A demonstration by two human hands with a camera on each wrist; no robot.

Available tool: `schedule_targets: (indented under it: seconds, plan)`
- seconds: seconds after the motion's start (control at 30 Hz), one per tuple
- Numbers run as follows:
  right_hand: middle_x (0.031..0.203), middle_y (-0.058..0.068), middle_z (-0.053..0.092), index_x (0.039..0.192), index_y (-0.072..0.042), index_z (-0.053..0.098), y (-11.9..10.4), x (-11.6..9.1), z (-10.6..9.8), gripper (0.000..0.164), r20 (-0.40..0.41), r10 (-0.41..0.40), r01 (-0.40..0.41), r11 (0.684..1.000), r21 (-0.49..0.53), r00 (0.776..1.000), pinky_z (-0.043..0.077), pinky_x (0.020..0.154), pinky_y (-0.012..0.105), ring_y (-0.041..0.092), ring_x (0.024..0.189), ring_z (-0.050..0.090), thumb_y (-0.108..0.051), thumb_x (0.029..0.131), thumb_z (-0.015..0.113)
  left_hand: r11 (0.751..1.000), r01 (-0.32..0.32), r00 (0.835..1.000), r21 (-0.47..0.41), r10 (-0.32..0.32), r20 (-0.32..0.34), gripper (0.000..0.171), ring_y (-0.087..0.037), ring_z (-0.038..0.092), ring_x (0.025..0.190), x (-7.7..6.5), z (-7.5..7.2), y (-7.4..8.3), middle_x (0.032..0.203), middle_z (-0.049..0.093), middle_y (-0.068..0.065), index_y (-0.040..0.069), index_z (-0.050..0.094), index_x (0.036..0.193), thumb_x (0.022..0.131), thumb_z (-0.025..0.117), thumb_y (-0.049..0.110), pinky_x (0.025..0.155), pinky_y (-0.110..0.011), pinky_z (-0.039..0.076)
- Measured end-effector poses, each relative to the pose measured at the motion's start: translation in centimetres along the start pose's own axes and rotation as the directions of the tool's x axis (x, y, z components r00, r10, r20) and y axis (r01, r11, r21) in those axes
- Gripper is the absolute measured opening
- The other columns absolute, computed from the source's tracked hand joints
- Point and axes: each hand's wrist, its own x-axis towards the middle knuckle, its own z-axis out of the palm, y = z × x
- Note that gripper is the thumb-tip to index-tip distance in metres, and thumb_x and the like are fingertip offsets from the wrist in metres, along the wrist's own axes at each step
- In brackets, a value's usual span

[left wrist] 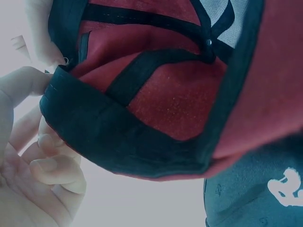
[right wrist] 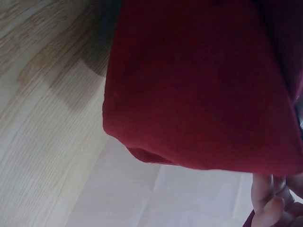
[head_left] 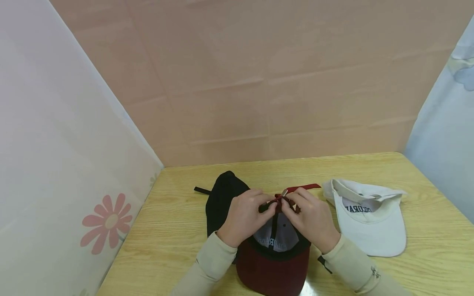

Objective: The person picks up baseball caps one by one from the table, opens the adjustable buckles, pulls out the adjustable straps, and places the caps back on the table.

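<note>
Sleeves [head_left: 211,261]; left hand [head_left: 247,214] and right hand [head_left: 314,217] pinch the strap [head_left: 305,187] of a maroon cap [head_left: 273,269], lettering [head_left: 275,243] inside

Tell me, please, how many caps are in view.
3: the black cap on the left, the red cap in the middle, the white cap on the right; others could be hidden.

"You're in a screened-off booth?"
"Yes: behind your wood-grain table [head_left: 163,230], a creased tan sheet [head_left: 244,82]; left of the table, a flower-printed sheet [head_left: 66,135]; right of the table, a bluish sheet [head_left: 444,135]."
</note>
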Motion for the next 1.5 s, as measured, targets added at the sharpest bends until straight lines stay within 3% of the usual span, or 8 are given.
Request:
schedule_targets:
  seconds: [1.13, 1.5]
  plan:
    - [0.078, 0.002, 0.066, 0.084, -0.006, 0.073, 0.7, 0.5, -0.1, 0.006, -0.038, 0.052, -0.052, 0.999, -0.015, 0.998, 0.046, 0.049, 0.021, 0.008, 0.056, 0.056, -0.006, 0.079, 0.076, 0.999, 0.022, 0.999, -0.024, -0.023, -0.047, 0.008, -0.001, 0.058, 0.063, -0.6, -0.4, -1.2, 0.082, 0.072, 0.007, 0.017, 0.081, 0.093, 0.087, 0.076, 0.019, 0.055, -0.012, 0.044]
    - [0.076, 0.006, 0.067, 0.082, -0.003, 0.074, 1.1, 0.6, -0.3, 0.007, -0.072, 0.058, -0.06, 0.998, -0.022, 0.996, 0.047, 0.049, 0.024, 0.011, 0.056, 0.058, -0.004, 0.076, 0.077, 0.998, 0.038, 0.997, -0.041, -0.041, -0.072, 0.007, -0.001, 0.055, 0.061, -0.9, -0.6, -1.6, 0.08, 0.066, 0.006, 0.015, 0.08, 0.092, 0.087, 0.076, 0.015, 0.052, -0.012, 0.041]
